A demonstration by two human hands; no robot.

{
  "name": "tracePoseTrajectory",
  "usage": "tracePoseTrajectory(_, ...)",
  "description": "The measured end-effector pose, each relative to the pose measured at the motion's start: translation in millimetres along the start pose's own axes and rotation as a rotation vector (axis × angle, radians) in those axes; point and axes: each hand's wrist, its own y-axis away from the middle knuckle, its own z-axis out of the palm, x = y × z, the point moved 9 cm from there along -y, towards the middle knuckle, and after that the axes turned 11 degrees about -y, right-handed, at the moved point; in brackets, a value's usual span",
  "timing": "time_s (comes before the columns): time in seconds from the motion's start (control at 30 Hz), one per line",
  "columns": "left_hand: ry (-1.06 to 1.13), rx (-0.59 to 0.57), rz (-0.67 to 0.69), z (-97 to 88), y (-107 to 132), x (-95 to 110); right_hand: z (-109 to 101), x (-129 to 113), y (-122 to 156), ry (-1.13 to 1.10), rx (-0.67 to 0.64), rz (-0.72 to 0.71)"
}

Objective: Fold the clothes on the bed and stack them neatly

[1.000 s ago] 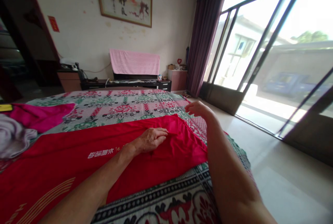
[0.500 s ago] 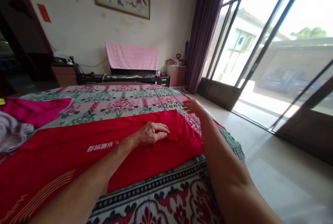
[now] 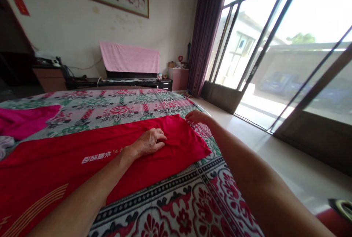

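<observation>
A red shirt [image 3: 82, 156] with white lettering lies spread across a floral bedspread [image 3: 121, 108]. My left hand [image 3: 150, 142] rests palm down on the shirt near its right end, fingers curled and pressed into the cloth. My right hand [image 3: 195, 117] reaches to the far right corner of the shirt, fingertips on its edge; whether it pinches the cloth I cannot make out.
A magenta cloth [image 3: 24, 121] lies at the bed's left side. Beyond the bed stand a low dark cabinet [image 3: 121, 82] and a pink towel [image 3: 129, 58] draped over something. Purple curtain [image 3: 206, 31] and glass sliding doors [image 3: 275, 53] fill the right; tiled floor [image 3: 275, 156] runs beside the bed.
The shirt's right end has been drawn flatter and smoother. Both hands stayed at that end, the left fingers curling in more. The camera turned to the right.
</observation>
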Motion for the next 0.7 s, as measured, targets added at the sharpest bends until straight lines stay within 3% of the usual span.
tracePoseTrajectory(0.4,-0.023,0.061,-0.052,6.1,-2.6,-5.4,5.3,-2.8,-28.2,0.202,0.308,-0.107)
tracePoseTrajectory(0.7,0.003,0.082,-0.067,4.7,-3.6,-8.1,22.6,-16.2,-39.0,0.467,0.353,-0.189)
